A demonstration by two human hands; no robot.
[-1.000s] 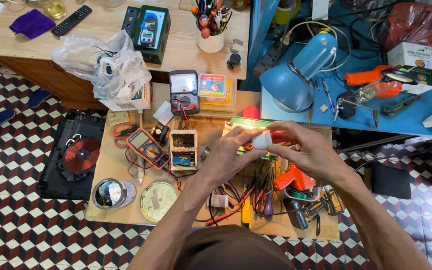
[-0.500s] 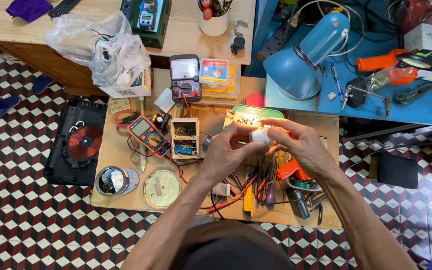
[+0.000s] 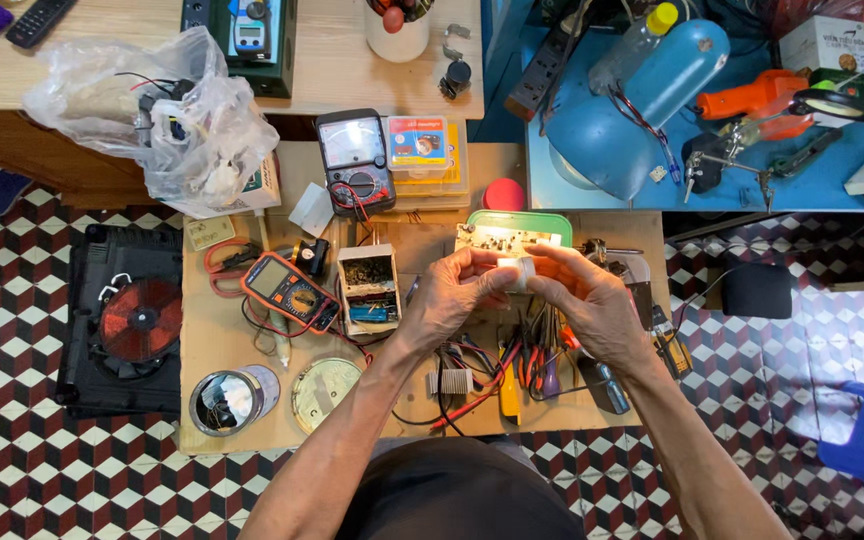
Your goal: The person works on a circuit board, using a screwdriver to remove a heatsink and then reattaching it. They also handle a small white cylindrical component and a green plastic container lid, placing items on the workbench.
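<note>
Left hand [image 3: 452, 295] and right hand [image 3: 592, 300] pinching a small white part [image 3: 514, 274] between fingertips, holding it above the cardboard bench [image 3: 212, 400], circuit board [image 3: 507, 238] lying just behind, orange multimeter [image 3: 290, 292] resting to the left.

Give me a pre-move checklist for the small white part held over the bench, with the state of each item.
1. Both hands on the white part: ok, left hand and right hand pinch it together.
2. Part clear of the circuit board: cannot tell, they overlap in view.
3. Orange meter out of the hands' way: ok, it lies to the left.
4. Bare bench under the hands: not ok, wires and screwdrivers crowd it.
5. Lamp lit: cannot tell.
</note>
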